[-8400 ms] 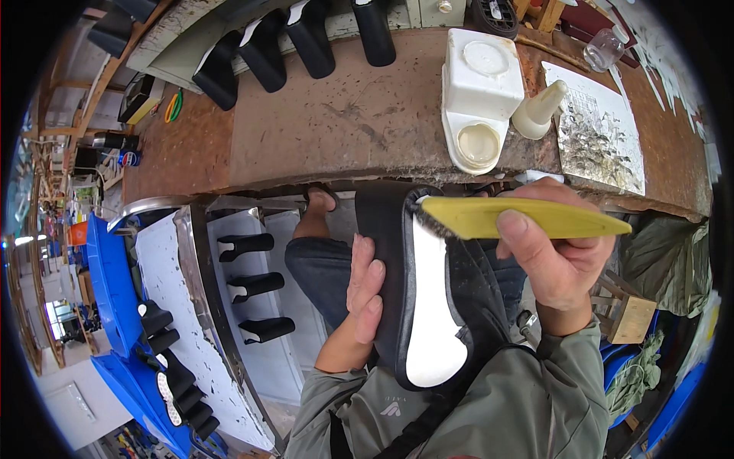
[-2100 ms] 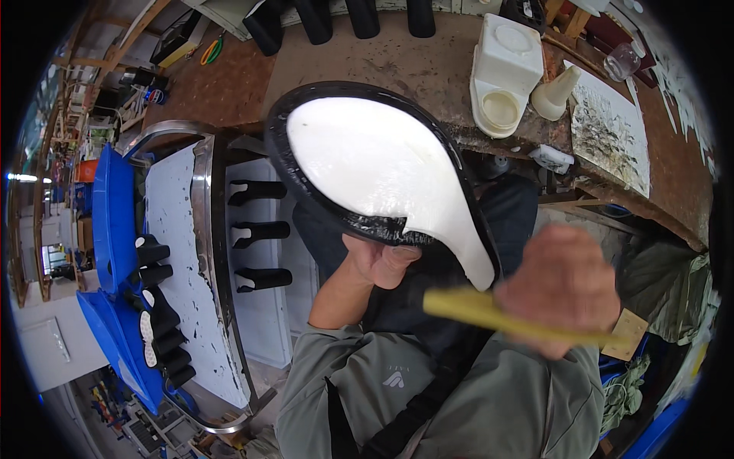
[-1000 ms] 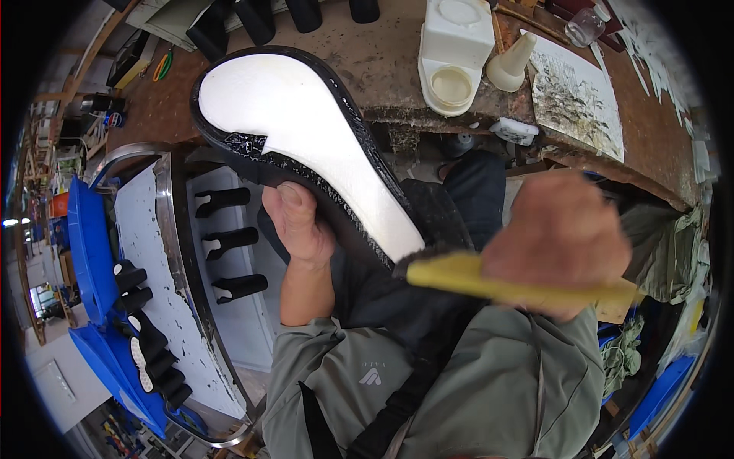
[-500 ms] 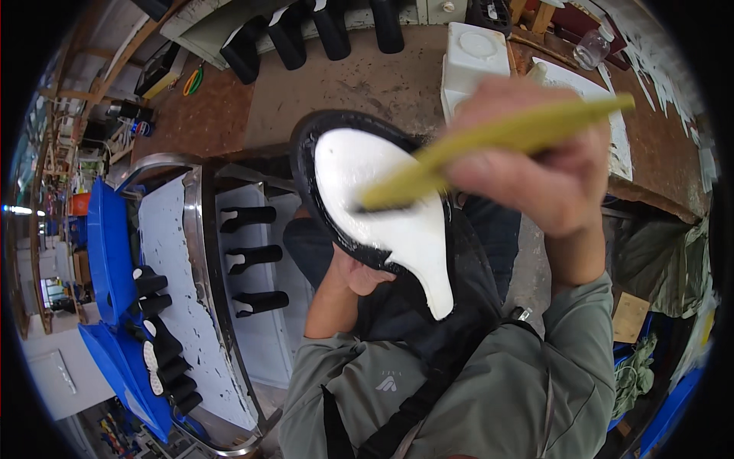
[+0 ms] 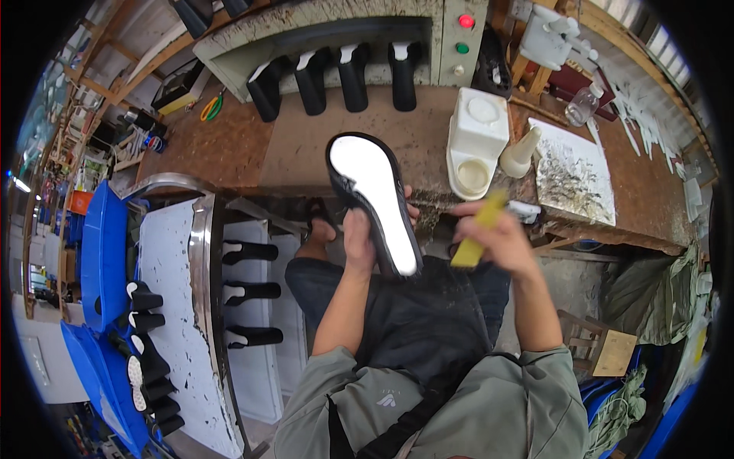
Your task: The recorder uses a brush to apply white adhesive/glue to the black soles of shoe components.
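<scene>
To the right of the black shoe (image 5: 375, 200), clear of it, my right hand (image 5: 503, 239) pinches the yellow brush (image 5: 468, 255), which half a second ago was over the white sole (image 5: 380, 183). My left hand (image 5: 358, 239) is wrapped round the shoe's middle, thumb on one side, fingers opposite, broad end pointing away.

Your shoe piece (image 5: 366, 167) is black around a bright white underside, and your brush (image 5: 480, 233) shows yellow. Your shirt (image 5: 329, 402) is grey-green with a small pale mark — your apron (image 5: 413, 321) is black. Before you the bench (image 5: 267, 157) is brown with dark stains, and its white sheet (image 5: 573, 172) is streaked dark. You have blue bins (image 5: 103, 264) leftward, beside a pale panel (image 5: 170, 260) — flecked with dark chips.
</scene>
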Tool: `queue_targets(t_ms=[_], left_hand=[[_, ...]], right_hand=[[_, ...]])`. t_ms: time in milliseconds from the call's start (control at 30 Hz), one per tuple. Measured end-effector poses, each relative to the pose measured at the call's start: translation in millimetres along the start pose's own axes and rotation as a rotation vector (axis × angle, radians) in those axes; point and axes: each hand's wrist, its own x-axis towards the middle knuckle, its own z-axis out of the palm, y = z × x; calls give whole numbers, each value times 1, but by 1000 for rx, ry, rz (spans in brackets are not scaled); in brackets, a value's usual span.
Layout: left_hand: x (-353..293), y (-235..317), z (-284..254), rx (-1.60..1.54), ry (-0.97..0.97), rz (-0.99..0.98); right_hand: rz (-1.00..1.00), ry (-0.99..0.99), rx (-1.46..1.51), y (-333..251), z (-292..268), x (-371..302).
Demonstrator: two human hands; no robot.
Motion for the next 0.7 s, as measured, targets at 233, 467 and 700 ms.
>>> queue_targets(t_ms=[233,467,700], left_hand=[[18,-51,-12,-95,510,5],[-43,11,-35,562,457,-151],[-255,-6,-60,783,1262,73]], right_hand=[[267,-280,355,83,43,49],[200,-392,-180,55,71,59],[-4,-37,294,55,37,71]])
